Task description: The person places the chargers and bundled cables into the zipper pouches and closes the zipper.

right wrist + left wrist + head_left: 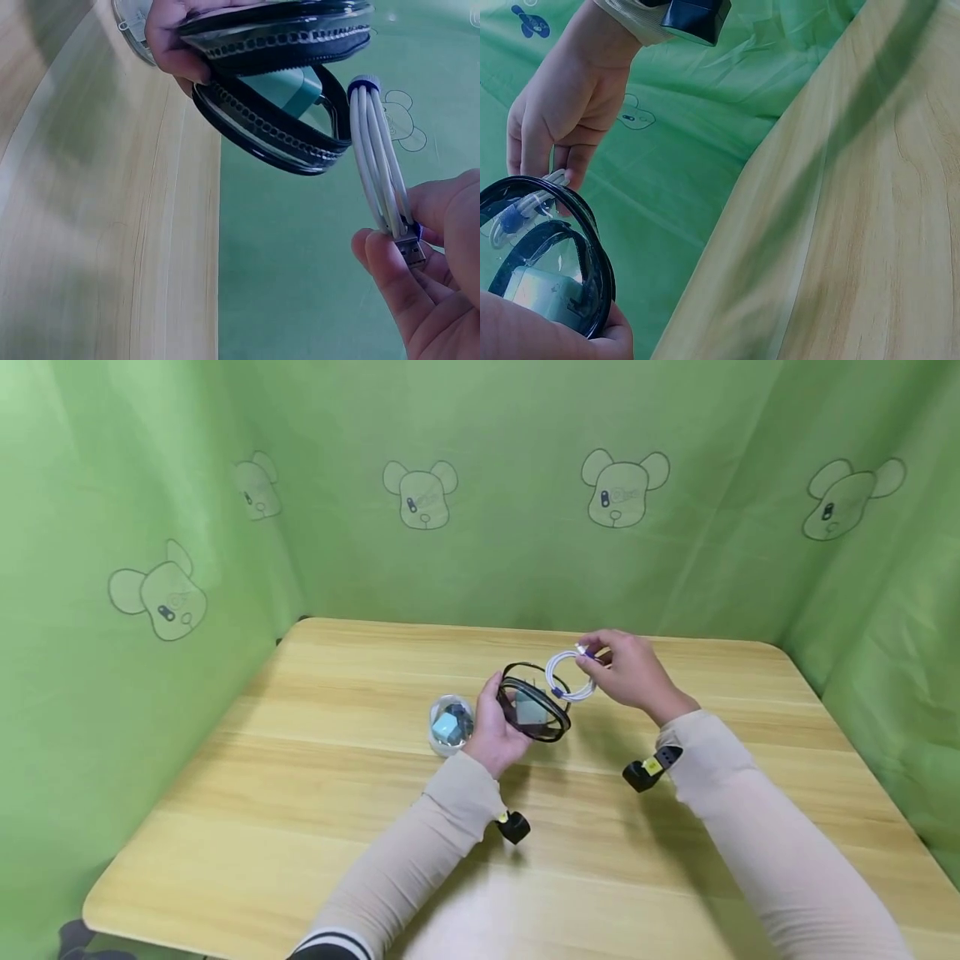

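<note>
My left hand (498,732) grips a small round zip pouch (274,139) with black edging and clear sides, its zip undone and its mouth gaping. Inside the pouch lies a pale teal charger (546,294) with metal prongs. Between thumb and fingers my right hand (628,670) pinches a coiled white USB cable (557,672), bound with dark blue ties. The USB plug (410,252) shows at the fingertips in the right wrist view. The far end of the coil reaches the pouch's opening.
Left of the left hand, a clear round container (441,745) stands on the wooden table (337,827), with light blue and dark blocky pieces inside. Green curtains (517,568) with bear-head prints hang behind and at both sides of the table.
</note>
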A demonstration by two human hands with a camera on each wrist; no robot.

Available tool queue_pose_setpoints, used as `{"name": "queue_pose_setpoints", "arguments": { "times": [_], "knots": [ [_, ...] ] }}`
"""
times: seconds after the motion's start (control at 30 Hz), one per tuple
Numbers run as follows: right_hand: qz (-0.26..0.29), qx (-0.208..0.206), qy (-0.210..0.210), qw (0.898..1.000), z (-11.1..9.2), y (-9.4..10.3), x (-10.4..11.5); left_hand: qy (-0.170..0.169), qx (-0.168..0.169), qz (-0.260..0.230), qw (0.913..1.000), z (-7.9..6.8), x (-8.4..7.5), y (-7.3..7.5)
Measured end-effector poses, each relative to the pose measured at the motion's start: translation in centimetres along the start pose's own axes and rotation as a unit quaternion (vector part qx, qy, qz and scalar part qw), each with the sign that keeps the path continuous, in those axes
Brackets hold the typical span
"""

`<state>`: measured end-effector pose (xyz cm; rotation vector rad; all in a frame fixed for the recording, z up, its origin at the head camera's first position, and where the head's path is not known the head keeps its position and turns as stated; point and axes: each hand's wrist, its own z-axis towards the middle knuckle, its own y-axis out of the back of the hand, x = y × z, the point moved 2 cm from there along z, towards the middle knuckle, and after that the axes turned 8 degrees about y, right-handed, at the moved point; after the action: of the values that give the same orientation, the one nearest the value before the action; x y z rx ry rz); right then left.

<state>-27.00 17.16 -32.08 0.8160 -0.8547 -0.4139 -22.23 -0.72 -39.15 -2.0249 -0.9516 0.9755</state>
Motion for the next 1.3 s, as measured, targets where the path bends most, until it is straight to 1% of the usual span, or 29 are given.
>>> {"name": "queue_pose_setpoints", "arguments": {
  "times": [0.27, 0.43, 0.53, 0.63, 0.83, 1.0, 1.3],
  "knots": [
    [-0.026, -0.010, 0.022, 0.999, 0.3, -0.2, 0.5, 0.007, 0.007, 0.000, 0.9999, 0.3, 0.1, 0.0],
    [-0.032, -0.018, 0.041, 0.998, 0.5, -0.3, 1.1, 0.000, 0.002, -0.003, 1.0000, 0.4, 0.1, -0.2],
    [-0.028, -0.021, 0.053, 0.998, 0.5, -0.5, 1.4, -0.004, -0.004, -0.009, 0.9999, 0.5, 0.1, -0.2],
    [-0.021, -0.025, 0.061, 0.998, 0.5, -0.8, 1.5, -0.001, -0.006, -0.017, 0.9998, 0.4, 0.3, -0.3],
    [-0.010, -0.036, 0.075, 0.996, 0.3, -1.1, 1.7, 0.006, 0.007, -0.007, 0.9999, 0.2, 0.4, -0.5],
    [-0.002, -0.030, 0.087, 0.996, 0.3, -1.5, 2.0, 0.006, 0.017, -0.002, 0.9998, 0.0, 0.4, -0.4],
    [0.006, -0.024, 0.096, 0.995, 0.2, -1.7, 2.3, 0.012, 0.022, 0.006, 0.9997, -0.1, 0.3, -0.5]
  ]
}}
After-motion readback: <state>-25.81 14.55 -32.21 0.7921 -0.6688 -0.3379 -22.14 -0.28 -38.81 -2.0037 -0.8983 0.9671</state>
